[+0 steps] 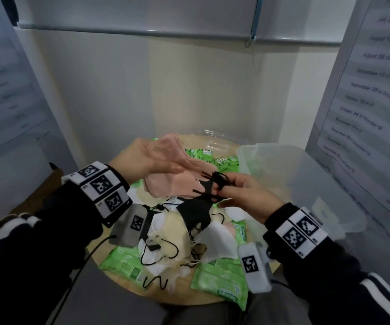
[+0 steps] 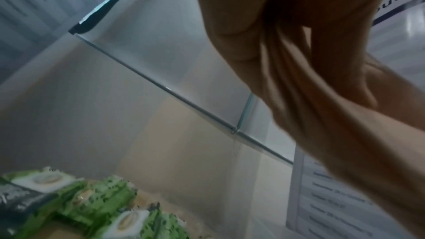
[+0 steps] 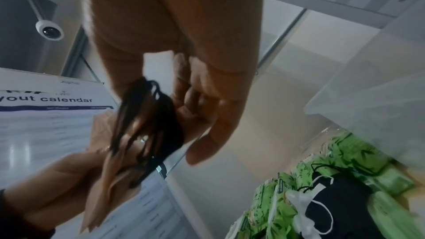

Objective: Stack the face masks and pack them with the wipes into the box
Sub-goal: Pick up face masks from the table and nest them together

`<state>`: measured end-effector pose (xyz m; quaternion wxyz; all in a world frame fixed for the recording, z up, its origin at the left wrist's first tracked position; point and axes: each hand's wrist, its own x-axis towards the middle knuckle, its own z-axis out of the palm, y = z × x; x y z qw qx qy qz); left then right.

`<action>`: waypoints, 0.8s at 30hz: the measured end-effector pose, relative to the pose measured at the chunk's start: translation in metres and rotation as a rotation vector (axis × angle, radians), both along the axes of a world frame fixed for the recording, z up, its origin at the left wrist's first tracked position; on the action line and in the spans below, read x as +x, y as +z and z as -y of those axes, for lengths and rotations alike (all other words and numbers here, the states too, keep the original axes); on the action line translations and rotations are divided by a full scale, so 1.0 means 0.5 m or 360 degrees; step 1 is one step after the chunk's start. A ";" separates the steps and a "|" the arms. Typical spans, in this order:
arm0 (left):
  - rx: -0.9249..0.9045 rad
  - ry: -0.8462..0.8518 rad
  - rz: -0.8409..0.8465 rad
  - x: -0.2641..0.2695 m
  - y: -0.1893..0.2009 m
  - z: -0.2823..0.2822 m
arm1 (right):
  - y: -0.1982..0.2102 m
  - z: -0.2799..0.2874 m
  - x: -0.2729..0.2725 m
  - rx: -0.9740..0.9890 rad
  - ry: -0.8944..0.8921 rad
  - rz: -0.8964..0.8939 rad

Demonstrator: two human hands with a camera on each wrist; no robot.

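while left hand (image 1: pixel 147 158) grips pink masks (image 1: pixel 168 184), right hand (image 1: pixel 245 195) pinches black loops (image 1: pixel 215 181).

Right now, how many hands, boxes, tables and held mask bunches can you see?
Hands: 2, left hand and right hand
Clear box: 1
Round table: 1
Pink mask bunch: 1
Black mask bunch: 1
Total: 6

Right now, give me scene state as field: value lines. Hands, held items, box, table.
left hand: holds the stack of pink masks above the table
right hand: pinches the black ear loops bunched at the stack's edge
box: clear plastic, open, at the right; contents unclear
table: round, wooden
loose masks: black, white and cream ones in a pile, unstacked
wipes packs: green, scattered on the table
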<state>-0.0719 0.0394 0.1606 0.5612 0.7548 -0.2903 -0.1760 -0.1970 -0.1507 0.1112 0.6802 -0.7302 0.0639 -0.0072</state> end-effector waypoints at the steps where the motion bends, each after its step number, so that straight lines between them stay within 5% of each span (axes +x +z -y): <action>1: 0.0063 -0.0019 0.0040 0.004 0.003 -0.005 | 0.000 -0.002 -0.002 -0.0053 0.0080 -0.0031; 8: 0.0503 -0.0242 0.0285 0.005 -0.017 0.003 | 0.017 -0.017 0.019 -0.0171 0.0000 -0.0005; 12: 0.0407 -0.0362 0.0482 -0.035 -0.031 0.054 | 0.012 -0.036 0.039 -0.0440 -0.0007 0.0021; 18: 0.0610 -0.0656 0.0262 -0.003 -0.064 0.055 | -0.006 0.030 0.022 -0.0128 -0.0443 -0.0036; 21: 0.0682 -0.0583 0.0562 -0.020 -0.077 0.077 | -0.022 0.033 0.014 -0.0103 -0.0365 -0.0050; 24: 0.0484 -0.0515 0.0488 -0.037 -0.106 0.111 | -0.040 0.036 0.009 -0.0276 -0.0419 -0.0039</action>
